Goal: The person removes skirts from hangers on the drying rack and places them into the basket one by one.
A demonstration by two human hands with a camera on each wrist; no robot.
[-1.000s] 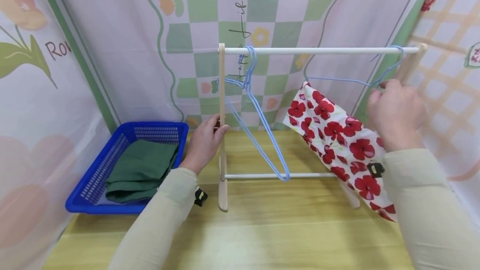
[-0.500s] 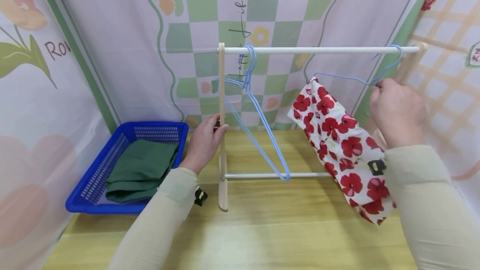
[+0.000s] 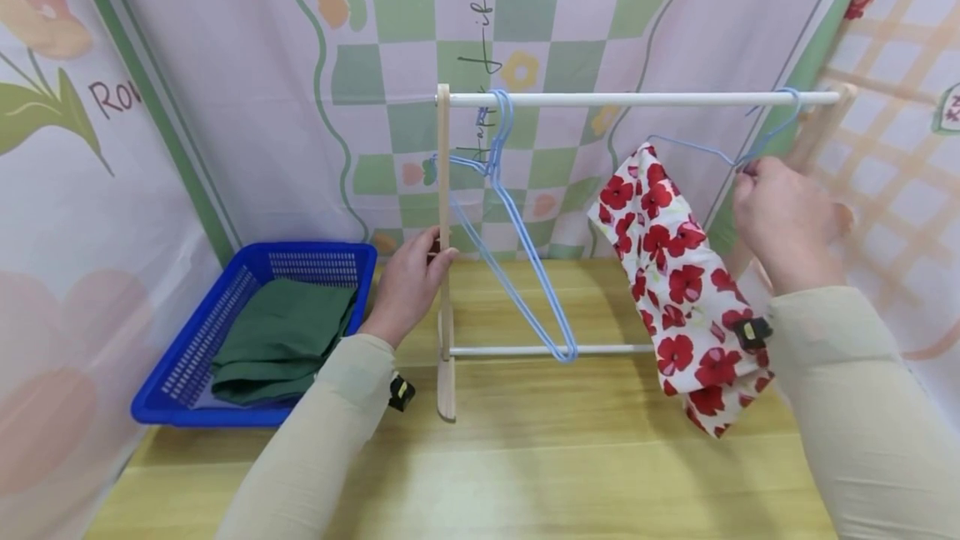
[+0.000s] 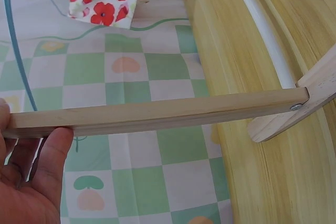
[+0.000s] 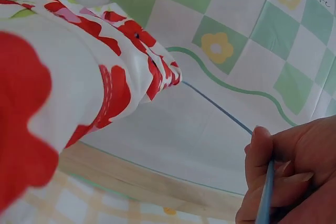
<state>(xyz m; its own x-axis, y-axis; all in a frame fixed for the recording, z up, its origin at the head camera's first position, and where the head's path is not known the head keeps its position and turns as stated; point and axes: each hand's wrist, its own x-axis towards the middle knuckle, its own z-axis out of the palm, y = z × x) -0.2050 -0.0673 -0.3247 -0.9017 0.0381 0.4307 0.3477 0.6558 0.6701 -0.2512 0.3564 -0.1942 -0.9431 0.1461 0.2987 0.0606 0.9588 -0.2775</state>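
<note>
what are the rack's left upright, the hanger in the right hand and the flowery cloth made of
The pale, straight wooden upright: smooth, bare-looking wood, showing fine grain.
The thin light-blue hanger: possibly coated metal; its slender bends suggest wire, but the core is hidden.
The white cloth with red flowers: soft, matte fabric, perhaps cotton, judging by its folds and stitching.

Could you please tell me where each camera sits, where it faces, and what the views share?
Head: worn on the head, facing forward and down at the rack; left hand, right hand and sleeves show.
Left wrist: worn there, facing the wooden post and checked backdrop; part of the left hand shows.
Right wrist: worn there, facing the flowered cloth and blue hanger; part of the right hand shows.
Both wrist views share the flowered cloth.
</note>
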